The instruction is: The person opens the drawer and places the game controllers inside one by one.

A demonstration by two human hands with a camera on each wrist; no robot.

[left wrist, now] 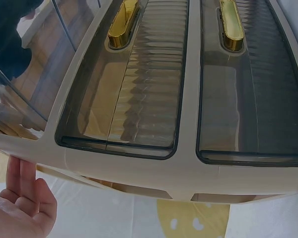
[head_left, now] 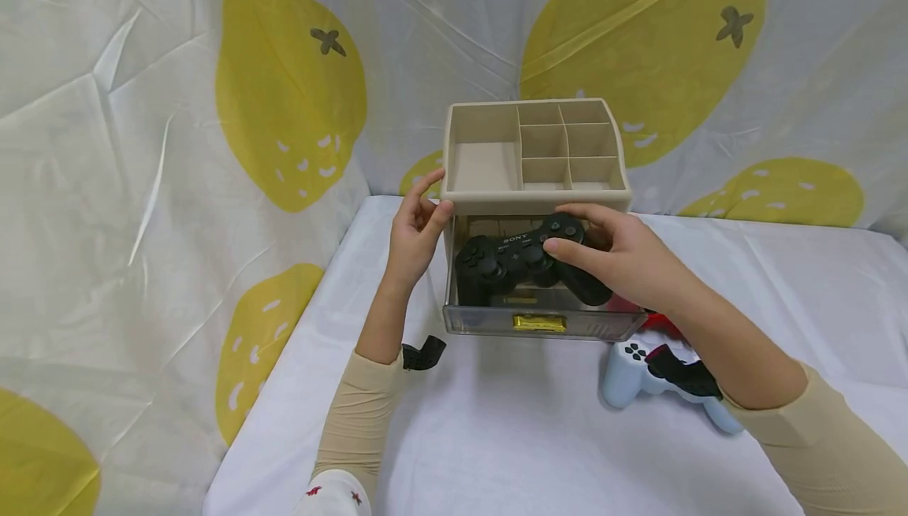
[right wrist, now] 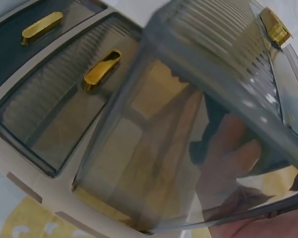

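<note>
A beige desktop organizer (head_left: 539, 201) has its clear top drawer (head_left: 482, 320) pulled out toward me. In the drawer lies a black game controller (head_left: 512, 258), its right side raised and its right grip over the drawer's edge. My right hand (head_left: 631, 252) grips the controller's right end, thumb on top. At the organizer's upper left corner, my left hand (head_left: 414, 244) touches the side with its fingers and thumb. The left wrist view shows those fingers (left wrist: 27, 181) against the beige frame. Through the smoky drawer wall, the right wrist view shows part of my right hand (right wrist: 233, 148).
A light blue game controller (head_left: 624, 386) lies on the white cloth (head_left: 496, 437), right of the organizer and partly under my right forearm. A red item (head_left: 661, 324) sits just behind it. Two lower drawers with gold handles (left wrist: 232, 27) are closed. A lemon-print curtain (head_left: 426, 43) hangs behind.
</note>
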